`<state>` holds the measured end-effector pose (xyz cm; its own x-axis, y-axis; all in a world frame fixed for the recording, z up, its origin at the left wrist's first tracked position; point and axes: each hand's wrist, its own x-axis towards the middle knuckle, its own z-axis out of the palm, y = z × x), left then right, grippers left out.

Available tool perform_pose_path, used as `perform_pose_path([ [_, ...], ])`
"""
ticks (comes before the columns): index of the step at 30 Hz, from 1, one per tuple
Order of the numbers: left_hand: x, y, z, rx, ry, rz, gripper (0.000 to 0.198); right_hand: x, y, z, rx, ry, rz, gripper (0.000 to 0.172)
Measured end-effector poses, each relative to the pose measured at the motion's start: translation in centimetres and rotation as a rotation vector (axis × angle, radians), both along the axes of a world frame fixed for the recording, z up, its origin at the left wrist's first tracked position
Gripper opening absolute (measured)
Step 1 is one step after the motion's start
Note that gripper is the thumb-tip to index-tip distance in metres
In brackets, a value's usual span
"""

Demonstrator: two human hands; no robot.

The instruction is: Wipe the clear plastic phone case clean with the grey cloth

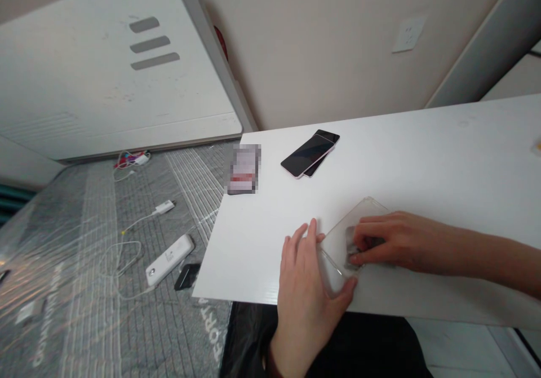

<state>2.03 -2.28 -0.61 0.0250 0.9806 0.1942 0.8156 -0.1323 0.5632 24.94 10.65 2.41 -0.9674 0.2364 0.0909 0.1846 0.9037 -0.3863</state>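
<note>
A clear phone case (333, 240) lies on the white table, partly covered by my right hand. My right hand (380, 237) is closed around a grey cloth (350, 243) and presses it onto the case. At the near left edge of the case rests my left hand (308, 276), its fingers apart and its thumb by the near corner. Farther back, two dark phones lie one over the other, the upper phone (306, 155) crossing the lower phone (327, 137).
Another phone (243, 169), its screen blurred out, lies at the table's (443, 158) left edge. On the plastic-covered surface to the left are a white power bank (169, 261), a white charging cable (146, 217) and a small black object (186, 276). A wall socket (409, 33) sits behind.
</note>
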Motion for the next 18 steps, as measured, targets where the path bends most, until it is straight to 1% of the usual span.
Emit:
perform_pose_path([
  [2, -0.1, 0.0, -0.1, -0.003, -0.001, -0.008, 0.120, 0.6, 0.3, 0.2, -0.036, 0.012, -0.034, 0.036],
  [5, -0.1, -0.2, -0.2, -0.007, -0.008, -0.013, 0.123, 0.8, 0.4, 0.2, -0.139, 0.032, -0.071, 0.037],
  [7, -0.1, -0.3, -0.3, 0.000, -0.013, -0.009, 0.125, 0.2, 0.1, 0.0, -0.190, 0.036, -0.067, 0.039],
  [9, -0.1, -0.3, -0.5, 0.012, -0.018, -0.010, 0.130, -0.9, -0.5, -0.2, -0.180, 0.047, -0.038, 0.038],
  [12, -0.3, -0.1, -0.8, 0.034, -0.017, -0.007, 0.137, -2.6, -0.9, -0.5, -0.048, 0.072, 0.011, 0.023],
  [14, -0.3, 0.0, -0.9, 0.049, -0.004, -0.003, 0.138, -2.8, -0.5, -0.8, 0.055, 0.084, 0.026, 0.015],
  [15, -0.4, 0.0, -1.0, 0.055, 0.005, 0.000, 0.137, -2.5, 0.1, -0.8, 0.102, 0.091, 0.015, 0.014],
  [16, -0.3, 0.1, -1.0, 0.059, 0.014, 0.000, 0.135, -1.9, 0.7, -0.9, 0.144, 0.094, -0.010, 0.018],
  [18, -0.2, 0.0, -1.0, 0.058, 0.033, 0.004, 0.133, -0.4, 2.0, -1.0, 0.222, 0.091, -0.091, 0.029],
])
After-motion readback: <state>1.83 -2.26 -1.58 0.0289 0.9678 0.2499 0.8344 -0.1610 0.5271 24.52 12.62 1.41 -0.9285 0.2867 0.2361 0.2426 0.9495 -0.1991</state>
